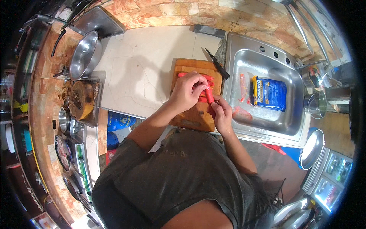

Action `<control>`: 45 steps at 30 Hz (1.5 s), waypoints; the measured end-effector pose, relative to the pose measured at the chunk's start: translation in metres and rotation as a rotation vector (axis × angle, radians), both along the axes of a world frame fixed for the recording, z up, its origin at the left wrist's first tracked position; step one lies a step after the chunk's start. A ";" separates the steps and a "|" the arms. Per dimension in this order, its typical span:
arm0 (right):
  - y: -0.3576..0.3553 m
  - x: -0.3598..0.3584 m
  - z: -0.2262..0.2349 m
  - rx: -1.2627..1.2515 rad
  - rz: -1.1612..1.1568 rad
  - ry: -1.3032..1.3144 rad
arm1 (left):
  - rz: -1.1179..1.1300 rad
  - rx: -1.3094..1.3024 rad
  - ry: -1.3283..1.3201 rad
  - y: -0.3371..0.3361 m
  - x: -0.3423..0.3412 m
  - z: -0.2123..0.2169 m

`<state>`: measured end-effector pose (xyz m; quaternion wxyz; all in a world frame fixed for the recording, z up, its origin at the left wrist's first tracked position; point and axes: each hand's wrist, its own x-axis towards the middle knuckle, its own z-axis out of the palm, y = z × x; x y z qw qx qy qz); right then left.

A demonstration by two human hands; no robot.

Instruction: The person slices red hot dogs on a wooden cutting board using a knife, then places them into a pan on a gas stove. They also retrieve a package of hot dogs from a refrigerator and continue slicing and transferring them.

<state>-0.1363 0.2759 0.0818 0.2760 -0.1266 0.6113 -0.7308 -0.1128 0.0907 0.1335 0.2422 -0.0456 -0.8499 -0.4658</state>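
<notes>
Gripped the near end of a red sausage [209,95] in the closed right hand [222,114] and pinched its far end with the left hand [187,91], over the wooden chopping board [190,120]. Judged it light, soft, smooth, perhaps slippery, liable to split if squeezed; best held lightly at both ends. Saw more red sausages [207,76] on the board, partly blocked by the left hand. Noted a black-handled knife [217,63] at the board's far-right corner, then a blue package [276,94] in the steel sink [270,124].
</notes>
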 end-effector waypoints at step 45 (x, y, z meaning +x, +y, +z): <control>0.003 0.022 -0.076 0.574 0.135 1.068 | 0.067 -0.472 -0.396 -0.048 0.070 -0.100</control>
